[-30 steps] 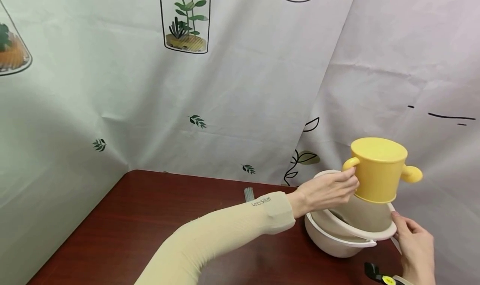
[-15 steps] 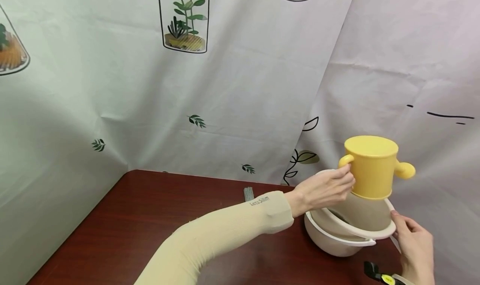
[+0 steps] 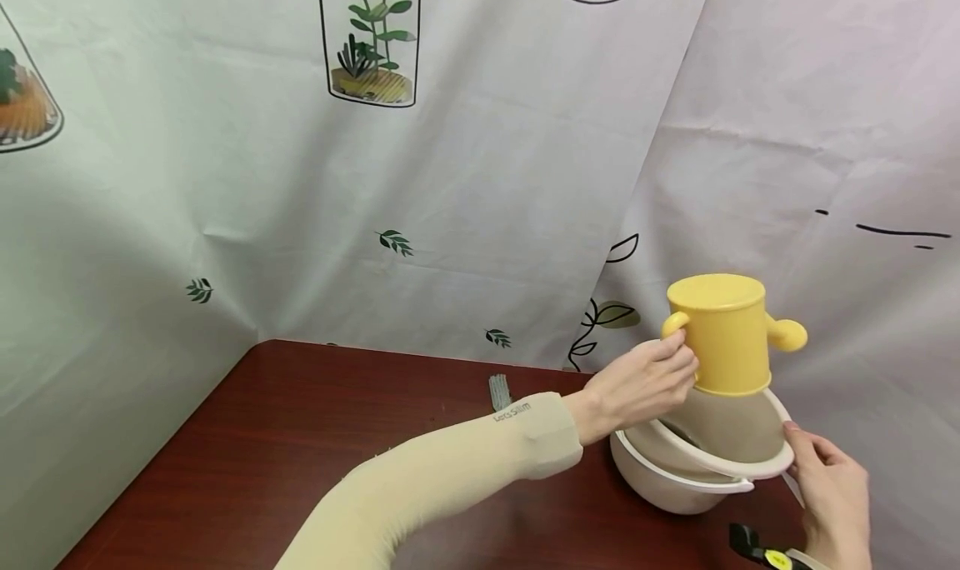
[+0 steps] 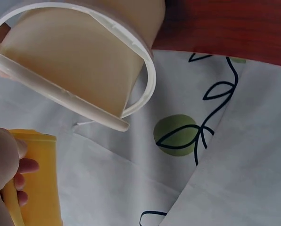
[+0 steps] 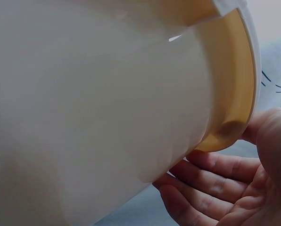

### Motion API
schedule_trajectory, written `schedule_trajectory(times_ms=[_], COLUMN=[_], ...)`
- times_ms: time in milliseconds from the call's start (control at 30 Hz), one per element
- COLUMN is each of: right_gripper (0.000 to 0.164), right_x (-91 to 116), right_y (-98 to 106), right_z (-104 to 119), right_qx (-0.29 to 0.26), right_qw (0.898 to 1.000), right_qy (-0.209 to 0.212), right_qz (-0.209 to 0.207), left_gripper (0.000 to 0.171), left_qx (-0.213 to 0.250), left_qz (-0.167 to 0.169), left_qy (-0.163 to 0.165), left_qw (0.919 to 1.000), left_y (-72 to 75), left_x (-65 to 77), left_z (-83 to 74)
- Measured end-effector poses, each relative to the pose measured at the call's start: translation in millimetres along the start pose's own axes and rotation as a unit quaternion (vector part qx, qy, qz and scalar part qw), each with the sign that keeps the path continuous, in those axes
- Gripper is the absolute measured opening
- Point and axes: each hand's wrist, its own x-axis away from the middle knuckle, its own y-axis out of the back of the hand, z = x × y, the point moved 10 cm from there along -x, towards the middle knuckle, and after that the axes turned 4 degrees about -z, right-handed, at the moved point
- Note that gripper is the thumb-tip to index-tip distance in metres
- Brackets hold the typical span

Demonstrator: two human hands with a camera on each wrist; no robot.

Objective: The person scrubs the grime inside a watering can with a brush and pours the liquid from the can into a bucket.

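Observation:
My left hand [image 3: 648, 378] pinches the handle of a yellow toy watering can [image 3: 727, 341], its flat closed face turned up and its knobbed spout pointing right. The can hangs above the mouth of a tilted beige bucket [image 3: 738, 428]. In the left wrist view, the can [image 4: 41, 174] is partly cut off beside the bucket's pale rim [image 4: 60, 96]. My right hand [image 3: 832, 487] grips the bucket's right rim, thumb on top. Its fingers [image 5: 211, 179] lie beneath the bucket's wall in the right wrist view. Whether the lower white band is a bail handle or a second vessel, I cannot tell.
A dark red-brown table [image 3: 337, 445] lies below. Near its back edge is a small grey ribbed thing [image 3: 498, 391], partly behind the left sleeve [image 3: 450, 470]. A white cloth with plant prints [image 3: 487, 178] hangs behind the table.
My left hand has carried the watering can leftward over the bucket. The right hand and the bucket have hardly moved.

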Motion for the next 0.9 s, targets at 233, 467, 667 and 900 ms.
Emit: schedule_trajectory(times_ms=[233, 467, 667, 900], right_gripper=[0.023, 0.019, 0.021, 0.018], right_x=[-6.7, -4.0, -2.5, -2.8], right_y=[-0.1, 1.8, 0.7, 1.0], right_z=[-1.0, -2.1, -0.1, -1.3], right_qx=[-0.01, 0.011, 0.026, 0.01], right_qw=[0.999, 1.0, 1.0, 1.0], right_qy=[0.034, 0.0, 0.0, 0.0], right_qz=[0.008, -0.005, -0.002, -0.001], left_gripper=[0.048, 0.044, 0.034, 0.02], left_qx=[0.038, 0.075, 0.107, 0.142], left_qz=[0.002, 0.016, 0.033, 0.026], left_qy=[0.038, 0.066, 0.107, 0.186], left_qw=[0.9985, 0.9949, 0.9879, 0.9718], left_y=[2.7, -0.3, -7.6, -10.3], left_x=[7.2, 19.2, 30.9, 44.8], left_z=[0.5, -1.5, -1.1, 14.0])
